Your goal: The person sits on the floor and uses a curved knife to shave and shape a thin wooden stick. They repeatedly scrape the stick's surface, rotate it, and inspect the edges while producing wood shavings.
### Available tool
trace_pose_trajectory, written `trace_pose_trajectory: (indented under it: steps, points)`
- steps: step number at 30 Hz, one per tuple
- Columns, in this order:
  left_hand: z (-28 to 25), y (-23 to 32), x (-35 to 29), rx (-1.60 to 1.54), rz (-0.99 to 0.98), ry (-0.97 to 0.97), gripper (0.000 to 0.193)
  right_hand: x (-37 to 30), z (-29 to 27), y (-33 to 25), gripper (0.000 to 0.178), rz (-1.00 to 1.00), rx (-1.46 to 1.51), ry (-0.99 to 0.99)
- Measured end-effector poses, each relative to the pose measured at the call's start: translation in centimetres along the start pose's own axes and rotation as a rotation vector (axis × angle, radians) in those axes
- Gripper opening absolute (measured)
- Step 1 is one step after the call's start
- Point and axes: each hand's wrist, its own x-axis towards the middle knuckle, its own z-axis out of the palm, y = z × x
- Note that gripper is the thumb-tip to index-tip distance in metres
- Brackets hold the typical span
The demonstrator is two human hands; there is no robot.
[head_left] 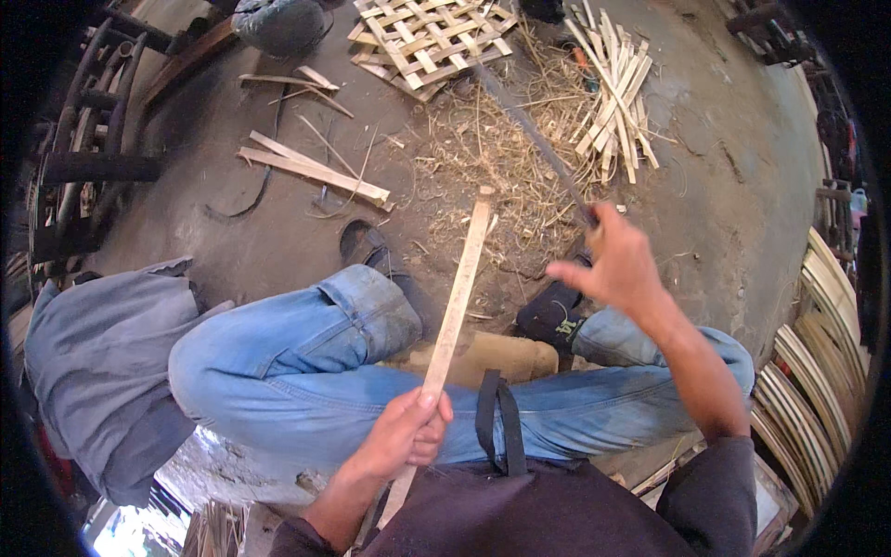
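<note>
A flat, pale bamboo strip [459, 297] slants up between my knees, its far end pointing at the floor in front. My left hand [408, 434] is closed round its lower part, close to my body. Above my right shin, my right hand [617, 265] grips a long, dark, narrow knife [534, 135], with the thumb sticking out to the left. The blade reaches forward and left over the shavings, apart from the strip. Its handle is mostly hidden in my fingers.
Shavings [464, 153] cover the floor ahead. Beyond them lies a woven bamboo lattice [432, 42]. Loose strips [617, 97] are piled at the far right, and split pieces [316, 172] lie left. Curved bamboo bundles [807, 390] stand at my right, a grey cloth [111, 362] at my left.
</note>
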Motion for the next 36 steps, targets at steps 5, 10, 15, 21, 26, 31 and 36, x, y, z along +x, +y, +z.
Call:
trace_pose_trajectory:
  steps: [5, 10, 15, 21, 26, 31, 36]
  points:
    - [-0.1, 0.0, 0.0, -0.006, -0.051, -0.018, 0.031, -5.1, 2.1, -2.8, 0.023, -0.312, -0.249, -0.303]
    - [-0.6, -0.5, 0.2, -0.015, -0.036, -0.035, 0.030, -4.0, 2.1, -1.4, 0.019, -0.194, -0.064, -0.158]
    - [-0.6, -0.7, -0.6, -0.020, -0.062, -0.081, 0.030, -0.7, 2.1, 2.6, 0.014, 0.092, -0.078, 0.059]
    - [-0.5, -0.7, -0.2, 0.025, -0.094, -0.052, 0.029, -0.8, 2.7, 1.3, 0.023, 0.043, 0.050, 0.041]
    - [-0.2, -1.8, 0.5, 0.197, 0.020, -0.097, 0.030, 1.5, 3.1, -3.3, 0.032, 0.649, 1.132, -0.031]
    - [2.3, 0.2, 2.0, 0.234, 0.143, -0.024, 0.036, 1.6, 4.4, -4.7, 0.034, 0.450, 1.072, 0.064]
    - [1.4, 1.2, 2.4, 0.236, 0.247, 0.026, 0.031, -2.7, 2.0, -5.8, 0.033, 0.011, 0.229, -0.097]
